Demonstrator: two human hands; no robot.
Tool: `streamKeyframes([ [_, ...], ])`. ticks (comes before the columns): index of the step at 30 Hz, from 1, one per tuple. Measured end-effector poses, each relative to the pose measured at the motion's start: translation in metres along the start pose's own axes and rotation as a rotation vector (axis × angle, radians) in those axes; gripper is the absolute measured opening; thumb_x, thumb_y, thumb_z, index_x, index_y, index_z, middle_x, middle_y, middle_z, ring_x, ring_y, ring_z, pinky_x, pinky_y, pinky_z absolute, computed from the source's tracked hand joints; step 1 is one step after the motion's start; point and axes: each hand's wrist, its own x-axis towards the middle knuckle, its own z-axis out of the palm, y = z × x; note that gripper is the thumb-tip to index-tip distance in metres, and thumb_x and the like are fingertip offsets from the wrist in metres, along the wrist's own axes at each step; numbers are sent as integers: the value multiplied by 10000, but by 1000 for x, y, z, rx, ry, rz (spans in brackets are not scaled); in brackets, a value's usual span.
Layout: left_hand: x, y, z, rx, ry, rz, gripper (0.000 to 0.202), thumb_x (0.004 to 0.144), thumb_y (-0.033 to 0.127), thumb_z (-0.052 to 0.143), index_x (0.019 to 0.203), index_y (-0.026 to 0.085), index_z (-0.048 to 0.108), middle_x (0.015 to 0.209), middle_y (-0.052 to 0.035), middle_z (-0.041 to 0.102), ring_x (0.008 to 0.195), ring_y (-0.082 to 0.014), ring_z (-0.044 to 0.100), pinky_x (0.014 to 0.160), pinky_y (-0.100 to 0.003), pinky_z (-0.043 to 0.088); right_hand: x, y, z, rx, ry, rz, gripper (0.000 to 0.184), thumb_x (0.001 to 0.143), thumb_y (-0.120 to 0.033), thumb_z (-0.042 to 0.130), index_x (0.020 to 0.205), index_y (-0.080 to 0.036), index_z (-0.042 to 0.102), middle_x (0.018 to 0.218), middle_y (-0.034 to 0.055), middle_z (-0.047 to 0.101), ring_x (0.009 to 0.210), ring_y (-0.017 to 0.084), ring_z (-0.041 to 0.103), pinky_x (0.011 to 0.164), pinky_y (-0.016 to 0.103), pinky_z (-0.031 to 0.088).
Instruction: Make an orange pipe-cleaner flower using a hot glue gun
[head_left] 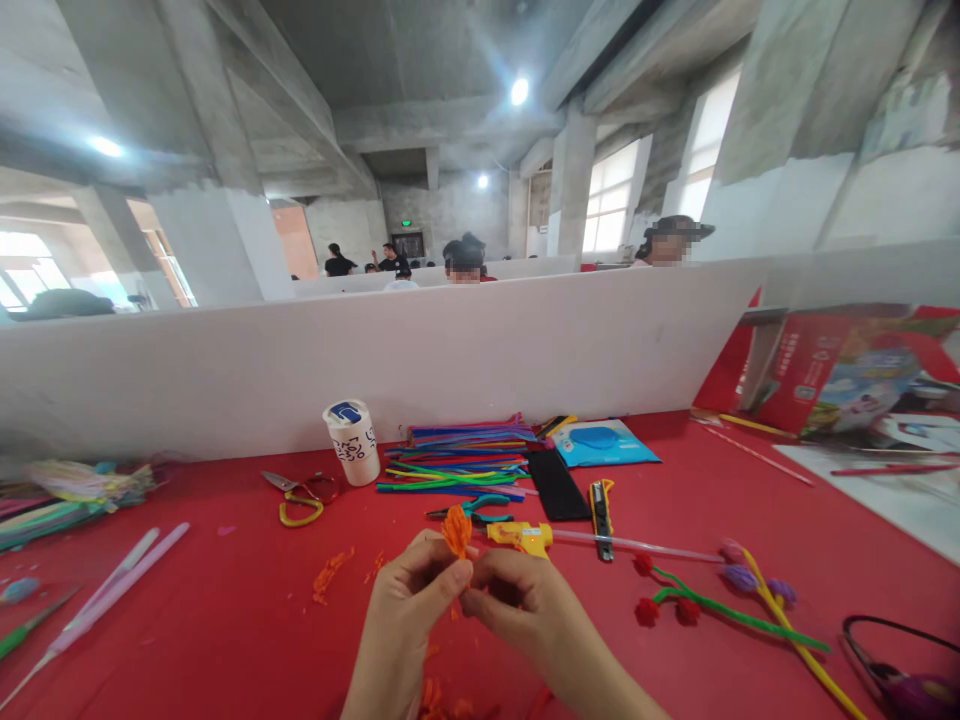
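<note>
Between the thumb and fingers of my left hand [416, 590] is a small orange fuzzy tuft [457, 530], its loops pointing up. It looks like yarn or pipe cleaner bent into a bud. My right hand [517, 605] is pinched closed against the tuft's base, its fingertips meeting my left thumb. What those fingertips grip is hidden. Orange scraps [330, 575] lie to the left on the red table [247, 620], and more orange fuzz [435, 700] sits below my hands. Just beyond them are teal-handled pliers [487, 508] and a yellow glue gun [521, 538] with a clear stick.
Farther back are scissors [300, 497], a white canister [352, 443], coloured pipe cleaners [457, 455], a black phone-like slab [559, 484], a utility knife [601, 520] and a blue wipes pack [607, 442]. Fuzzy flower stems [742, 610] lie right. A white partition [450, 345] stands behind.
</note>
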Motion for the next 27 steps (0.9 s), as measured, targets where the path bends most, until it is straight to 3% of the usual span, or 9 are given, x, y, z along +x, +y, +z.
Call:
streamKeyframes([
  [5,0,7,-6,-19,-12,-32,275,515,216,752,783,168,713,602,0,600,512,-85,434,440,-165,301,-1,-4,-5,-144,37,-165,104,717,-183,562,616,-167,581,583,-32,495,541,90,415,492,191,295],
  [9,-3,14,-5,-5,-85,-30,201,519,186,746,717,164,724,670,-34,654,569,-112,493,461,-173,335,-2,-9,-10,-185,-12,-225,124,741,-176,563,620,-173,591,587,-32,501,565,95,435,511,188,310],
  [14,-5,16,-4,-17,-116,-8,100,523,172,743,613,155,702,573,4,577,527,-95,469,500,-182,374,-4,-13,-11,-203,-71,-222,108,749,-169,564,647,-166,602,606,-29,502,579,96,460,523,191,320],
  [22,-9,15,-2,71,-123,173,46,561,125,687,556,154,653,582,12,523,576,-112,478,538,-192,382,-6,-11,-15,-189,-113,-228,100,750,-212,567,676,-169,619,627,-15,513,598,106,481,535,197,349],
  [27,-10,14,-2,89,-138,104,42,556,149,695,560,161,655,572,14,537,564,-117,488,537,-202,386,-7,-14,-14,-171,-108,-145,118,729,-204,553,630,-165,604,597,-21,497,569,100,463,499,191,334],
])
